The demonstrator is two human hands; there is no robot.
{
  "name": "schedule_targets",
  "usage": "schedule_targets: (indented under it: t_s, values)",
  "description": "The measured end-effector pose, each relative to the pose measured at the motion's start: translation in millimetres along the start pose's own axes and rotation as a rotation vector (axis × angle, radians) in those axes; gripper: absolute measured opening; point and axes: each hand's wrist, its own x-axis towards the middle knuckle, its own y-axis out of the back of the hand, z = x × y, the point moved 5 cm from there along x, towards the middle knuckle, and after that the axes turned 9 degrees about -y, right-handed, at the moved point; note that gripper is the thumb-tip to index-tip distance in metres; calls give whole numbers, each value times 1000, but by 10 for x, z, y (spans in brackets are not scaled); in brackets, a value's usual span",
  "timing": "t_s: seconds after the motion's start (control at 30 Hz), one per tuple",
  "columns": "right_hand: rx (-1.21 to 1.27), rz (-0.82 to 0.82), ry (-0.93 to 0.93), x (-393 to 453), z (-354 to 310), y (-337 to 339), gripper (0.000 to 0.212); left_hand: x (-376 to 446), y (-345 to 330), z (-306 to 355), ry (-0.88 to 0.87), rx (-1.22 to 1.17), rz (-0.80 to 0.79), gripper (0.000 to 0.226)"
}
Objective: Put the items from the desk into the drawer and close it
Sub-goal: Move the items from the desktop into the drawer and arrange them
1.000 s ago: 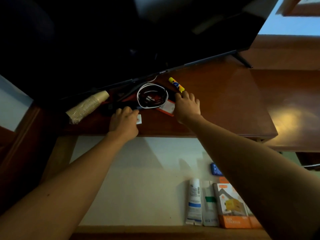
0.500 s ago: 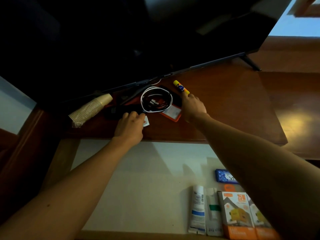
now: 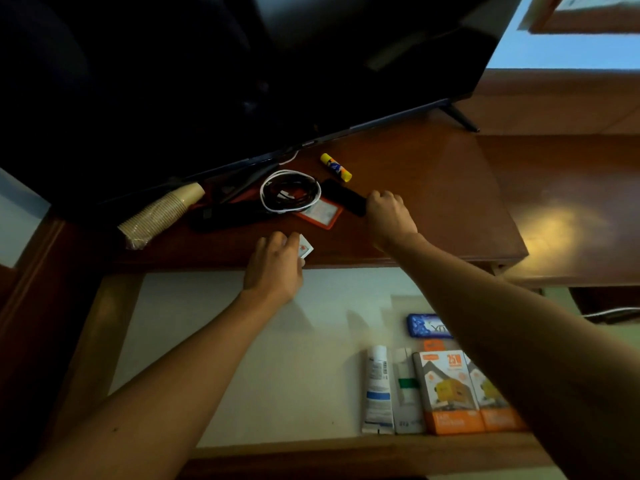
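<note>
On the brown desk [image 3: 433, 202] lie a coiled white cable [image 3: 290, 191], an orange card holder [image 3: 320, 214], a yellow glue stick [image 3: 335, 167], a stack of paper cups [image 3: 161, 213] and a long black object [image 3: 228, 218]. My right hand [image 3: 389, 216] grips a flat black object [image 3: 343, 196] by its near end. My left hand [image 3: 275, 263] pinches a small white packet [image 3: 304, 248] at the desk's front edge. Below, the open drawer [image 3: 225, 341] has a pale bottom.
In the drawer's right part lie a white tube [image 3: 376, 389], a slim white box [image 3: 407, 393], two orange boxes [image 3: 446, 393] and a blue packet [image 3: 427, 325]. A large dark screen [image 3: 242, 74] stands over the back of the desk, its foot [image 3: 459, 117] at the right.
My right hand left the glue stick and drew back onto the flat black object. My left hand slid the white packet toward the desk's front edge.
</note>
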Motion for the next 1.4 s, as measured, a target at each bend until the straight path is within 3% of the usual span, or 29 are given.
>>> schedule_targets:
  t_s: [0.13, 0.37, 0.8, 1.0, 1.4]
  values:
    - [55, 5, -89, -337, 239, -53, 26, -218, -74, 261, -22, -48, 13, 43]
    - [67, -36, -156, -816, 562, -290, 41, -651, -436, 606, -36, -119, -85, 49]
    - [169, -62, -238, -1046, 404, -238, 37, -707, -480, 525, 117, -156, -86, 46]
    - [257, -174, -286, -2077, 345, -710, 40, -1161, -867, 557, 234, -230, -178, 37]
    - [99, -433, -353, -2614, 178, -1451, 40, -1549, -1340, 278, 428, -325, -318, 53]
